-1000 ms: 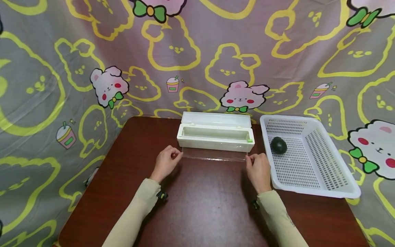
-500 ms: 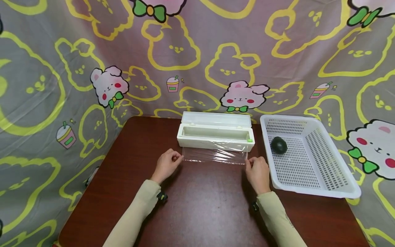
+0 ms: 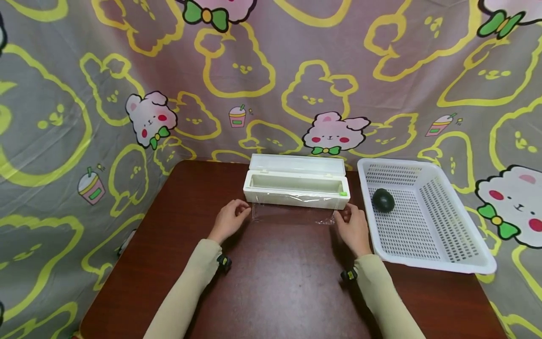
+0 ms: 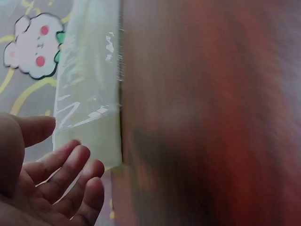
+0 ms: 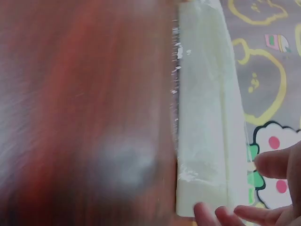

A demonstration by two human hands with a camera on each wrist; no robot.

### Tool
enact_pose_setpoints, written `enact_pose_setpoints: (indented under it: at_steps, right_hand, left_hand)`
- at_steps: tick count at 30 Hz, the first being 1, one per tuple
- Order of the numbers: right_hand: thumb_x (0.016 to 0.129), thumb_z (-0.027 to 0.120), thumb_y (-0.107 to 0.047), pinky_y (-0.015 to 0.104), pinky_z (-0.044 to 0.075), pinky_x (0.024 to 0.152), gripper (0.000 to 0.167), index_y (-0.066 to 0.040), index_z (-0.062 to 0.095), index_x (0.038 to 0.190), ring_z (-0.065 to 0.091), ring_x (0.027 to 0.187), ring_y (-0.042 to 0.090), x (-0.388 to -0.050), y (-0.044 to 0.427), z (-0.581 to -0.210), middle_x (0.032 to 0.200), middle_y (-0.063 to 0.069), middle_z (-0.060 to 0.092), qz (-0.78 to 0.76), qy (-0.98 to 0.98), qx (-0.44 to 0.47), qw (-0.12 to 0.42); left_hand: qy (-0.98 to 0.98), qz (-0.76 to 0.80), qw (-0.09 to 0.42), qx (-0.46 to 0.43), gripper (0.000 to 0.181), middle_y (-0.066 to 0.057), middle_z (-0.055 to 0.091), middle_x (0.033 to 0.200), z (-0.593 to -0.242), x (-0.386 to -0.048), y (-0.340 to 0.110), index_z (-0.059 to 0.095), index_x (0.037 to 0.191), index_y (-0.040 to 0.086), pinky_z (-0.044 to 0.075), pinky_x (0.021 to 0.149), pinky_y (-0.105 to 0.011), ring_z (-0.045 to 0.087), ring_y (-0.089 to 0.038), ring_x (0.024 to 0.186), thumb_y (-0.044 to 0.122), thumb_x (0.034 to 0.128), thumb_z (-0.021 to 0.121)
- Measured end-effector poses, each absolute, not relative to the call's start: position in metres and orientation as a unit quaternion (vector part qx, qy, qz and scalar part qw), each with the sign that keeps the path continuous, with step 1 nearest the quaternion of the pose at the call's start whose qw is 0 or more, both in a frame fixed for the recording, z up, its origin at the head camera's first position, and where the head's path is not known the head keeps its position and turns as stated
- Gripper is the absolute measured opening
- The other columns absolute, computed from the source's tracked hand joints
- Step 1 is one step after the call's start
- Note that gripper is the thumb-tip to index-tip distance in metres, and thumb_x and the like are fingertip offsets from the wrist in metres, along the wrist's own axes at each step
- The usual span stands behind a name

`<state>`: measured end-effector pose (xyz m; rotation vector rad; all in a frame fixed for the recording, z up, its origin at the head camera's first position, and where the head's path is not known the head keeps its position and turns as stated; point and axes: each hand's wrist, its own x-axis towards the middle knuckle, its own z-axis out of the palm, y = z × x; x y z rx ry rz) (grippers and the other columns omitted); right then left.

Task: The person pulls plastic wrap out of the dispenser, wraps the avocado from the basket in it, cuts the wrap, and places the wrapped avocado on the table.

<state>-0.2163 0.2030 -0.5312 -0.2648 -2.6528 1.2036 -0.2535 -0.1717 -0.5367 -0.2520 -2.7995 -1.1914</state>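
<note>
Cling film point(image 3: 292, 215) is draping over the front of a white wrap dispenser point(image 3: 296, 182), its loose edge reaching toward the counter point(image 3: 275, 282) between both hands. The dispenser is standing near the back with its lid point(image 3: 296, 165) tipped open behind, exposing a long trough; whether a roll is sitting inside is hard to tell. A green slider point(image 3: 343, 193) is resting at the right end of its front rim.

The left hand point(image 3: 230, 219) is hovering by the dispenser's left end, its fingers point(image 4: 68, 169) gently bending, thumb well apart, gripping nothing. The right hand point(image 3: 353, 228) is mirroring it at the right end, thumb and fingers point(image 5: 204, 214) spreading apart and holding nothing; whether fingertips are touching the dispenser is unclear.

To the right, a white perforated plastic basket point(image 3: 436, 264) is holding one dark green, rounded piece of produce point(image 3: 383, 200), which is lying against its left side.
</note>
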Motion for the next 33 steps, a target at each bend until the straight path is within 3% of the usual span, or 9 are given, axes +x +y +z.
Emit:
enact_pose_setpoints:
  at_steps: [5,8,15,20,24,28,33]
  right_hand:
    - [0.105,0.057,-0.032,0.053,0.043,0.110,0.052,0.003,0.052,0.144,0.057,0.126,0.040,-0.228,0.201,-0.527,0.133,0.027,0.059,0.488,-0.860,-0.132,0.064]
    - [0.106,0.056,-0.036,0.049,0.045,0.108,0.051,0.002,0.057,0.140,0.056,0.127,0.038,-0.234,0.199,-0.525,0.135,0.026,0.061,0.514,-0.841,-0.162,0.046]
    - [0.104,0.060,-0.032,0.022,0.050,0.077,0.044,0.005,0.068,0.125,0.060,0.090,0.013,-0.246,0.194,-0.525,0.104,0.010,0.072,0.601,-0.777,-0.184,0.037]
    - [0.105,0.062,-0.025,0.019,0.050,0.063,0.037,0.011,0.068,0.110,0.061,0.069,0.006,-0.253,0.193,-0.530,0.076,-0.003,0.070,0.678,-0.716,-0.167,0.030]
    - [0.104,0.065,-0.021,0.018,0.049,0.058,0.032,0.011,0.067,0.101,0.061,0.061,0.005,-0.257,0.192,-0.532,0.066,-0.007,0.065,0.699,-0.696,-0.156,0.046]
    - [0.103,0.066,-0.017,0.018,0.052,0.057,0.031,0.014,0.066,0.110,0.063,0.060,0.004,-0.260,0.191,-0.530,0.066,-0.008,0.066,0.719,-0.678,-0.140,0.066]
    - [0.103,0.066,-0.013,0.017,0.053,0.056,0.034,0.014,0.065,0.123,0.063,0.058,0.003,-0.263,0.191,-0.527,0.065,-0.008,0.065,0.730,-0.666,-0.135,0.070]
  left_hand:
    - [-0.874,-0.482,-0.003,-0.054,0.034,-0.014,0.071,0.125,-0.536,-0.272,-0.165,0.067,0.130,0.007,0.050,0.104,-0.047,0.064,-0.030,0.119,0.029,0.1046,0.063]
    - [-0.848,-0.528,-0.028,-0.027,0.037,-0.016,0.070,0.129,-0.535,-0.278,-0.158,0.067,0.132,0.005,0.048,0.106,-0.044,0.063,-0.030,0.123,0.030,0.1052,0.061]
    - [-0.789,-0.613,-0.038,0.012,0.033,-0.018,0.077,0.108,-0.536,-0.285,-0.141,0.071,0.117,-0.001,0.052,0.092,-0.035,0.070,-0.032,0.104,0.028,0.1054,0.061]
    - [-0.763,-0.645,-0.036,0.028,0.031,-0.021,0.076,0.099,-0.540,-0.289,-0.133,0.071,0.110,-0.006,0.058,0.083,-0.031,0.073,-0.025,0.088,0.024,0.1030,0.066]
    - [-0.739,-0.672,-0.026,0.023,0.026,-0.027,0.074,0.101,-0.539,-0.290,-0.130,0.068,0.107,-0.009,0.060,0.075,-0.027,0.073,-0.018,0.078,0.017,0.1026,0.066]
    - [-0.725,-0.688,-0.005,0.013,0.023,-0.028,0.071,0.097,-0.534,-0.292,-0.129,0.068,0.106,-0.008,0.057,0.068,-0.023,0.070,-0.010,0.068,0.013,0.1034,0.063]
    - [-0.713,-0.701,-0.001,0.015,0.019,-0.010,0.068,0.081,-0.533,-0.295,-0.130,0.069,0.105,-0.005,0.054,0.063,-0.021,0.067,-0.008,0.064,0.013,0.1036,0.063]
